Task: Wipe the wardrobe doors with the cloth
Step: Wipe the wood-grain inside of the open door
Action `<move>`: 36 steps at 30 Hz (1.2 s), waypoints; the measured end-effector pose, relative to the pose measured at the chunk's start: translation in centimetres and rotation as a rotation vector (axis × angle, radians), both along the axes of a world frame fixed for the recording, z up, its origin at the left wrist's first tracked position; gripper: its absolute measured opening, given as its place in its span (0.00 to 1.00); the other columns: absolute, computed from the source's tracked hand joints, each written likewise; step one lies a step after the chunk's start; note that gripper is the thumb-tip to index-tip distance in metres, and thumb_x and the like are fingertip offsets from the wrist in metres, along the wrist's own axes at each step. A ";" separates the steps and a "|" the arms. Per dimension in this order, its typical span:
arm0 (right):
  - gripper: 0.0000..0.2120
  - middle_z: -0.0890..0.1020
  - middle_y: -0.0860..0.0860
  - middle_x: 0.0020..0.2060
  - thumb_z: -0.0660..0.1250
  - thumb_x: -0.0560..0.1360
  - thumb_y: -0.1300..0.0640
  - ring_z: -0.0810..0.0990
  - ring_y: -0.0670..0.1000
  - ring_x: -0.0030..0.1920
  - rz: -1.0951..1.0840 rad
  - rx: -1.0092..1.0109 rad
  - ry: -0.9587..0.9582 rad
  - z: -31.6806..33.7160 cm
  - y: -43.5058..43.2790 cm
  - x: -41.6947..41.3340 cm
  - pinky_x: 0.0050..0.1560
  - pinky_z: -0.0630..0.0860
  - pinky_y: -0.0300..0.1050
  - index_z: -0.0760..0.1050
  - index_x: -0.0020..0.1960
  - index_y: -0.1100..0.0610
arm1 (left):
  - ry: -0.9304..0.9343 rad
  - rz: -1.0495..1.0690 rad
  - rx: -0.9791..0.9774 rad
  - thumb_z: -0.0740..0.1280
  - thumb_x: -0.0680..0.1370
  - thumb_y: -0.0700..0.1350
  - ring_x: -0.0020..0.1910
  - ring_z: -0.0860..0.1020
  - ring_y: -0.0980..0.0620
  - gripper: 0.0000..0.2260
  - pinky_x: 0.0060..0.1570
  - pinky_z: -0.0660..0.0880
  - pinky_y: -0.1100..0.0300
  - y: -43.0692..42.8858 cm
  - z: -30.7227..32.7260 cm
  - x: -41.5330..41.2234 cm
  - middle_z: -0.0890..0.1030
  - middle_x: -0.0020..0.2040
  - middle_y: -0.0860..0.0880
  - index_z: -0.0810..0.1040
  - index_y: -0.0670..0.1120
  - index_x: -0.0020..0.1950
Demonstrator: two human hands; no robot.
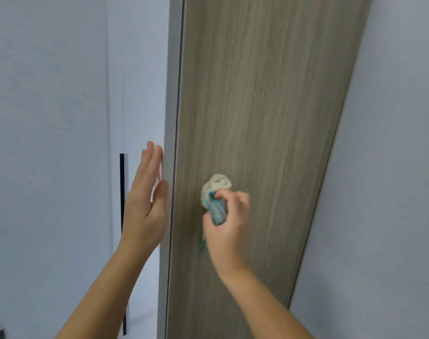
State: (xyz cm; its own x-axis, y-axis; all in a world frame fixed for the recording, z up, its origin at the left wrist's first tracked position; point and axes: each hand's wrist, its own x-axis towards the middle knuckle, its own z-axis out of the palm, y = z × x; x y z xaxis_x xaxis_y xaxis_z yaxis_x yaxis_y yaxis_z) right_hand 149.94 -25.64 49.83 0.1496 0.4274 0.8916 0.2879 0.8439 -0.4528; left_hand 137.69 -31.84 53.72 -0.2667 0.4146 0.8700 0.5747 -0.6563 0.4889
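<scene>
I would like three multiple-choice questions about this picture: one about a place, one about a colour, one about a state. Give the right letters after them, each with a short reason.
1. Where does the cloth press?
A) the wood-grain panel
B) the black handle
C) the floor

2. Which colours does the cloth have?
A) red and black
B) cream and blue
C) plain green

3. How is the left hand?
A) curled round the cloth
B) in a fist
C) open, fingers straight

Answers:
1 A: the right hand holds it against the panel.
2 B: it is a cream bunch with a blue striped part.
3 C: its fingers lie straight beside the white door edge.
</scene>
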 end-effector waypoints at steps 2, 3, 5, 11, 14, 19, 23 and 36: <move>0.19 0.68 0.49 0.50 0.67 0.65 0.66 0.73 0.45 0.47 0.041 0.035 -0.091 -0.9 -1.6 -1.3 0.50 0.66 0.24 0.72 0.52 0.51 | 0.002 0.018 -0.014 0.56 0.81 0.33 0.76 0.53 0.61 0.24 0.72 0.52 0.69 -0.1 -0.8 -0.6 0.59 0.76 0.58 0.61 0.49 0.75; 0.17 0.68 0.48 0.51 0.66 0.67 0.62 0.73 0.45 0.48 0.045 0.053 -0.134 -1.4 -2.1 -1.7 0.50 0.66 0.23 0.72 0.54 0.51 | 0.002 0.015 -0.017 0.56 0.81 0.34 0.76 0.54 0.60 0.24 0.73 0.53 0.67 -0.1 -1.2 -0.8 0.59 0.76 0.60 0.61 0.49 0.75; 0.16 0.68 0.47 0.53 0.67 0.68 0.59 0.73 0.46 0.49 0.054 0.091 -0.212 -2.4 -2.6 -2.0 0.52 0.66 0.23 0.72 0.55 0.51 | 0.001 0.004 -0.024 0.56 0.81 0.38 0.76 0.54 0.59 0.23 0.73 0.53 0.66 -0.2 -1.8 -1.0 0.59 0.75 0.63 0.62 0.51 0.75; 0.20 0.70 0.50 0.53 0.71 0.68 0.63 0.76 0.49 0.49 0.024 0.201 -0.364 -3.6 -1.7 -1.1 0.46 0.77 0.42 0.72 0.57 0.50 | -0.035 0.041 -0.012 0.54 0.81 0.42 0.77 0.54 0.56 0.21 0.74 0.54 0.60 0.3 -4.0 -0.2 0.59 0.77 0.54 0.61 0.50 0.75; 0.17 0.70 0.50 0.54 0.66 0.70 0.59 0.76 0.51 0.49 -0.016 0.224 -0.418 -3.6 -1.1 0.0 0.45 0.77 0.44 0.72 0.57 0.49 | -0.039 0.118 0.017 0.53 0.81 0.44 0.77 0.53 0.53 0.23 0.74 0.54 0.57 1.0 -4.9 0.8 0.56 0.78 0.53 0.58 0.50 0.77; 0.21 0.71 0.49 0.54 0.70 0.67 0.64 0.76 0.50 0.50 -0.066 0.187 -0.360 -3.8 1.6 3.2 0.49 0.76 0.42 0.72 0.57 0.49 | -0.095 0.296 0.047 0.53 0.79 0.37 0.77 0.54 0.53 0.29 0.74 0.55 0.44 2.2 -5.9 2.8 0.54 0.78 0.54 0.50 0.57 0.77; 0.22 0.73 0.51 0.53 0.70 0.65 0.67 0.75 0.48 0.50 -0.122 0.116 -0.291 -3.7 5.0 6.7 0.54 0.66 0.26 0.72 0.56 0.52 | -0.127 0.342 0.063 0.53 0.79 0.36 0.77 0.53 0.54 0.28 0.73 0.55 0.39 2.7 -6.0 3.3 0.55 0.77 0.55 0.51 0.53 0.77; 0.14 0.77 0.59 0.56 0.66 0.71 0.70 0.77 0.62 0.50 -0.534 -0.392 -0.097 -0.6 17.9 19.7 0.43 0.70 0.47 0.72 0.55 0.60 | -0.153 0.427 0.044 0.53 0.80 0.37 0.76 0.55 0.56 0.26 0.72 0.56 0.39 3.1 -6.1 3.7 0.59 0.76 0.54 0.54 0.48 0.77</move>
